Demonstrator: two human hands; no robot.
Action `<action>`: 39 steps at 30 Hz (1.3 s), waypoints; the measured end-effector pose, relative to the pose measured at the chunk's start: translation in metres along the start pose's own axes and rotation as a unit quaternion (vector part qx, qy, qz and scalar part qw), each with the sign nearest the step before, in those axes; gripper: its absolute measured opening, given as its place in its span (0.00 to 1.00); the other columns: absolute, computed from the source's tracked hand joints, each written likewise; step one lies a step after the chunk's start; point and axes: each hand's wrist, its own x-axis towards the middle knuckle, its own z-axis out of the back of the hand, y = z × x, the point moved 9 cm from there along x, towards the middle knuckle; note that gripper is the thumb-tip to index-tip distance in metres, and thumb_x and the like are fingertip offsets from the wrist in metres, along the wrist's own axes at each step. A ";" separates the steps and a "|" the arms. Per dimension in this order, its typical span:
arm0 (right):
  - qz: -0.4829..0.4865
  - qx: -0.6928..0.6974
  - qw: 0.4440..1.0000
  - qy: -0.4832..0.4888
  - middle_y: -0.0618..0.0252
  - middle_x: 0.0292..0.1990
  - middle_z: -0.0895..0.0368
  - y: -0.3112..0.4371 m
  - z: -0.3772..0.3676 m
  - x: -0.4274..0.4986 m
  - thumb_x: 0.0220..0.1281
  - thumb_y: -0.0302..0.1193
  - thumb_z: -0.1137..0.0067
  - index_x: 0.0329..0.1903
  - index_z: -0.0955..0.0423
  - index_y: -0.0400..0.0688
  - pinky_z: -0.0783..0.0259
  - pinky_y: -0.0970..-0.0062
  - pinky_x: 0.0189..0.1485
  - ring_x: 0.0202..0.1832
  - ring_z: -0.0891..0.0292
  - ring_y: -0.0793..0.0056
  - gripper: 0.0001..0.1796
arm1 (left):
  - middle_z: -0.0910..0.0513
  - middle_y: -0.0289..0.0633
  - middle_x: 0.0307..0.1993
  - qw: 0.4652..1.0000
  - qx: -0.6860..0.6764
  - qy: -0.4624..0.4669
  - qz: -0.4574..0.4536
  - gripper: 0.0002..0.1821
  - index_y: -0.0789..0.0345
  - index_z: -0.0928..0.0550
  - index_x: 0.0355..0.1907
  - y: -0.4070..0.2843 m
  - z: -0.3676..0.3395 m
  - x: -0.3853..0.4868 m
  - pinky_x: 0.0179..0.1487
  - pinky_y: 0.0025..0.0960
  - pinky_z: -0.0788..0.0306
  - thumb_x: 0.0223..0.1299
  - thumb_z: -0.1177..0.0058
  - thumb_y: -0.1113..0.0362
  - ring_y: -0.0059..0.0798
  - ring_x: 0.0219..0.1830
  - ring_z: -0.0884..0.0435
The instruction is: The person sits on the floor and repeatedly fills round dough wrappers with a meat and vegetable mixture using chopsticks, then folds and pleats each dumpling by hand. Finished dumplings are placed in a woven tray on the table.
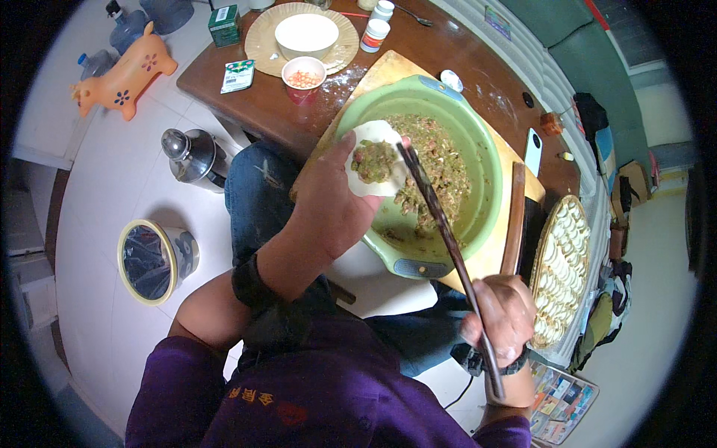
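On my left hand (pixel 330 207) lies a round white dough wrapper (pixel 363 189), held over the left side of a green plastic basin (pixel 490 168). A mound of minced filling (pixel 374 162) with green bits sits in the middle of the wrapper. More of this mixture (pixel 442 168) covers much of the basin's inside. My right hand (pixel 501 313) grips a pair of dark chopsticks (pixel 440 215). Their tips are close to the wrapper's right edge; whether they touch it I cannot tell. The basin rests on a wooden board (pixel 386 64).
Several shaped dumplings fill a round tray (pixel 560 274) at the right. A rolling pin (pixel 513 218) lies beside the basin, near a phone (pixel 533 151). A cup (pixel 303 84) of orange-pink pieces and a white bowl (pixel 307 35) stand on the brown table (pixel 269 112). A bin (pixel 168 260) is on the floor.
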 end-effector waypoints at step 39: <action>-0.187 -0.119 0.957 0.185 0.54 0.28 0.25 -0.088 -0.065 -0.015 0.45 0.20 0.46 0.35 0.26 0.37 0.30 0.69 0.36 0.31 0.27 0.59 0.10 | 0.36 0.60 0.57 0.869 -0.464 0.104 0.137 0.27 0.75 0.43 0.59 -0.009 -0.049 -0.022 0.64 0.45 0.43 0.67 0.68 0.56 0.52 0.60 0.37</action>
